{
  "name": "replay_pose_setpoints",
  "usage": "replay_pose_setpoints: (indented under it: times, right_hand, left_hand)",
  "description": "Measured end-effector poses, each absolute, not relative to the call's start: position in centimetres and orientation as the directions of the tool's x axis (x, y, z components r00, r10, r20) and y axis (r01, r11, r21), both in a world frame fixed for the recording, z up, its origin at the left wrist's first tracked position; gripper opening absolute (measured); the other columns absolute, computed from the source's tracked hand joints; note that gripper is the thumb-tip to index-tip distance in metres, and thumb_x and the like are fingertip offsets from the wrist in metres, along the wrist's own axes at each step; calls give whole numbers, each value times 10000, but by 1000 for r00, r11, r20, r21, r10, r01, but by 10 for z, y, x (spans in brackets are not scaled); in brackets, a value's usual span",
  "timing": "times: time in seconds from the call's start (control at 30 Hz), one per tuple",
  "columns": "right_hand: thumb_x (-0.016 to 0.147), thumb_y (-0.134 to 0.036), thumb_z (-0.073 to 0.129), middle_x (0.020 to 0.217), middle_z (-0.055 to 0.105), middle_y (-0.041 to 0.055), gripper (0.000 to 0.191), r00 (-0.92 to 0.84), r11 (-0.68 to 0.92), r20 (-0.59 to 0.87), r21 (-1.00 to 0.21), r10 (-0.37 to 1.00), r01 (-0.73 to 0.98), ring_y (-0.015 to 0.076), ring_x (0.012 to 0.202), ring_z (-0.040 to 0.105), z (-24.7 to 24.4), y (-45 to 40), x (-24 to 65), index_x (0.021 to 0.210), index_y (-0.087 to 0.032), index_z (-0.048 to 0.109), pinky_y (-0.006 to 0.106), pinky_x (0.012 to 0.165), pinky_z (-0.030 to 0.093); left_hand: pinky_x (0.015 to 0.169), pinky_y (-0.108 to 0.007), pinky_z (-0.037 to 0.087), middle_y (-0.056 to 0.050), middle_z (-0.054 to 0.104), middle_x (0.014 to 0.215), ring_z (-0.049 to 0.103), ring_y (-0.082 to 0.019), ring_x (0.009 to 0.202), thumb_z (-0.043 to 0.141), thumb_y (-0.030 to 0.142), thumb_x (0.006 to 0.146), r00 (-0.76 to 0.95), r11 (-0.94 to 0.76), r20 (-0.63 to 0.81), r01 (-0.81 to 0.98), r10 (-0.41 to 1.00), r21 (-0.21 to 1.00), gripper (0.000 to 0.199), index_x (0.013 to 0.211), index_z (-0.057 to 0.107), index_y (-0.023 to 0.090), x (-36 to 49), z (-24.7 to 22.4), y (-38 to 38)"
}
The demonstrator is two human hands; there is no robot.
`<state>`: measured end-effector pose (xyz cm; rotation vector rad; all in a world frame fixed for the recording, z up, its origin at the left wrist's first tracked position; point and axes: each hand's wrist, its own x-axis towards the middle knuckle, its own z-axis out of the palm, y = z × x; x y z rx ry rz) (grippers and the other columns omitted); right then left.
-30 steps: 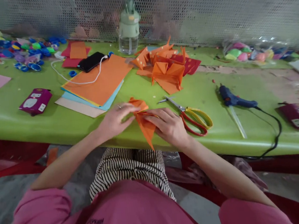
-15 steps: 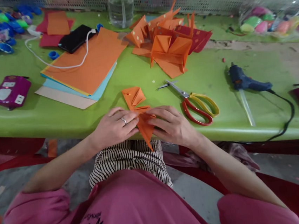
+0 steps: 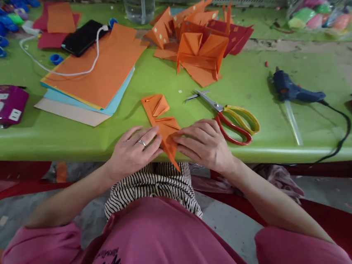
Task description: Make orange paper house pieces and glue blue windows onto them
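A folded orange paper piece [image 3: 167, 135] lies at the front edge of the green table, its pointed tip hanging past the edge. My left hand [image 3: 137, 148], with a ring on one finger, holds its left side with fingers pressed together. On the right side, my right hand [image 3: 207, 145] grips the paper's edge, thumb hidden beneath the fingers. Pleated folds show on the paper's upper part. Just right of my right hand lie scissors [image 3: 219, 108] with one red and one yellow handle, blades apart.
Orange folded papers [image 3: 201, 57] stand behind. Stacked sheets [image 3: 95, 73] with a black phone [image 3: 84, 37] and white cable lie back left, near a purple box [image 3: 3, 106]. A blue glue gun [image 3: 296, 89] with its cord is at right; a clear bottle [image 3: 140, 4] stands behind.
My hands have moved slightly apart, uncovering more of the paper's middle. My right hand has shifted a little to the right. The view has shifted slightly.
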<state>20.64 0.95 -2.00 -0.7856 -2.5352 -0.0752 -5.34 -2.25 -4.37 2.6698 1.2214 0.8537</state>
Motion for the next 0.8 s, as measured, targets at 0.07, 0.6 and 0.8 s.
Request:
replay_pose_setpoints:
  times: [0.07, 0.6, 0.8]
  right_hand:
    - [950, -246, 671, 1107, 781, 7, 148, -729, 845, 458, -107, 509, 523, 215, 989, 642, -20, 10, 203, 1059, -312, 745, 425, 910, 453]
    - [936, -224, 672, 1091, 789, -1, 165, -677, 796, 443, -166, 587, 582, 221, 966, 658, -21, 7, 202, 1064, -305, 737, 431, 916, 453]
    - [971, -264, 624, 928, 774, 13, 110, -614, 727, 409, -223, 675, 650, 215, 862, 627, -17, 13, 192, 909, -262, 715, 407, 838, 441]
  left_hand:
    - [1043, -443, 532, -101, 733, 1296, 721, -253, 1158, 609, 237, 966, 550, -703, 467, 661, 692, 264, 271, 1222, 698, 254, -55, -44, -24]
    - [1118, -515, 458, -24, 772, 1219, 737, -246, 1104, 617, 249, 928, 433, -602, 429, 672, 792, 433, 177, 1026, 748, 317, -49, -43, -31]
    - [860, -405, 517, -46, 793, 992, 720, -225, 913, 580, 293, 962, 280, -499, 480, 757, 831, 422, 161, 839, 668, 238, -40, -35, -27]
